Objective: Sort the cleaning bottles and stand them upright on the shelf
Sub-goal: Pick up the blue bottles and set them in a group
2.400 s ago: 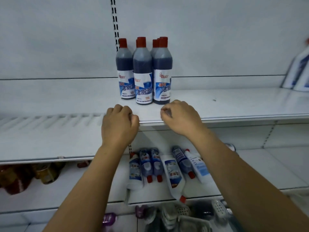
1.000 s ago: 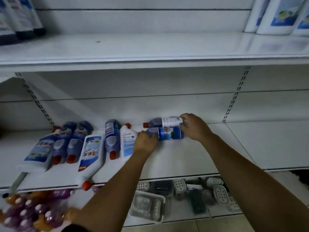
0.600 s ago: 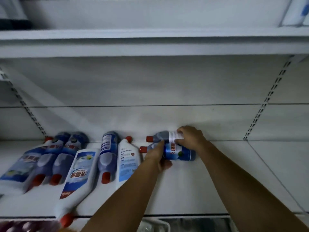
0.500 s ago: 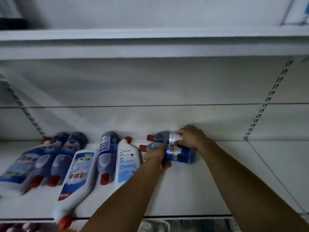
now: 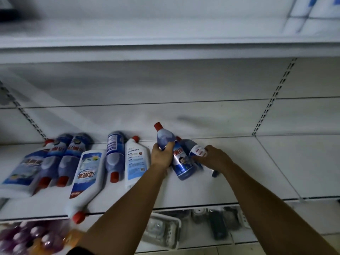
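My left hand (image 5: 161, 155) grips a dark blue bottle with a red cap (image 5: 179, 162), tilted with its cap up and back, its base low over the white shelf (image 5: 248, 172). My right hand (image 5: 214, 157) holds a second blue bottle (image 5: 195, 150) just behind it, also tilted. To the left, several bottles lie flat on the same shelf: a white one (image 5: 136, 159), a blue one (image 5: 115, 153), a long white one (image 5: 86, 181) with its cap over the front edge, two blue ones (image 5: 62, 162) and another white one (image 5: 24, 170).
The upper shelf (image 5: 165, 46) overhangs close above. White containers (image 5: 312, 10) stand at its far right. Below the front edge sit white baskets (image 5: 165, 230) and purple and orange round items (image 5: 27, 238). The shelf runs on bare to the right of my hands.
Both bottles lay flat with caps pointing left half a second ago; now my hands have lifted and turned them so the caps point up and away.
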Demonstrator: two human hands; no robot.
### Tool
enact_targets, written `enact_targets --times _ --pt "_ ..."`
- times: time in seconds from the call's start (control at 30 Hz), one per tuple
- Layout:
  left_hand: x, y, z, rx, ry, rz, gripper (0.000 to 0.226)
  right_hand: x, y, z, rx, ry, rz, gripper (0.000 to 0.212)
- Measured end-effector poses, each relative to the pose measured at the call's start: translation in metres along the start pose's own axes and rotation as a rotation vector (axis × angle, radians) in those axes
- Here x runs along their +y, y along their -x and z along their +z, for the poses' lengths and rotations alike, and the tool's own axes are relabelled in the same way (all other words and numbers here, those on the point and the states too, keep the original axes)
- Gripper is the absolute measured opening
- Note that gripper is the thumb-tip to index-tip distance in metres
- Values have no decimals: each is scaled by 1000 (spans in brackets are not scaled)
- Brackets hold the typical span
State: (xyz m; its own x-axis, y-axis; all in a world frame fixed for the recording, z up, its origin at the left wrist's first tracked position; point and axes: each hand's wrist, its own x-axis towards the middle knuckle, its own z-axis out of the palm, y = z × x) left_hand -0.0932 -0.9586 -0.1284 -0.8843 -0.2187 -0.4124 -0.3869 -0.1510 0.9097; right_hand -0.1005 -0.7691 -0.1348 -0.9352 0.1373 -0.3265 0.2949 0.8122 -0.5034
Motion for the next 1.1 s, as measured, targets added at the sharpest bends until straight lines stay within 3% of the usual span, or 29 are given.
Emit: enact_targets --times 0.07,0.2,0.33,0.4,0.5,0.8,0.9,1.03,1.1 --pt "0 12 -6 -29 83 -40 39 8 12 3 30 -221 38 69" --pt "10 50 -13 -148 206 -116 64 14 61 -3 -28 -868 111 60" --pt "28 102 -22 -273 158 -69 71 3 125 -24 -112 -1151 21 52" --pt "36 132 -27 -311 112 -35 60 -7 161 -35 -142 -1210 8 38" --pt "50 180 -34 -354 58 14 56 -19 213 -51 -52 -1235 21 26" --pt "101 293 -59 -421 79 137 46 -51 338 -95 15 -1297 -239 37" --pt "123 316 -66 -439 75 205 48 -64 363 -111 31 -1329 -312 53" --pt "152 335 -71 -453 54 281 60 -79 385 -133 56 -1319 -370 34" --pt "165 342 -72 -481 55 308 64 -86 394 -143 99 -1289 -411 35"
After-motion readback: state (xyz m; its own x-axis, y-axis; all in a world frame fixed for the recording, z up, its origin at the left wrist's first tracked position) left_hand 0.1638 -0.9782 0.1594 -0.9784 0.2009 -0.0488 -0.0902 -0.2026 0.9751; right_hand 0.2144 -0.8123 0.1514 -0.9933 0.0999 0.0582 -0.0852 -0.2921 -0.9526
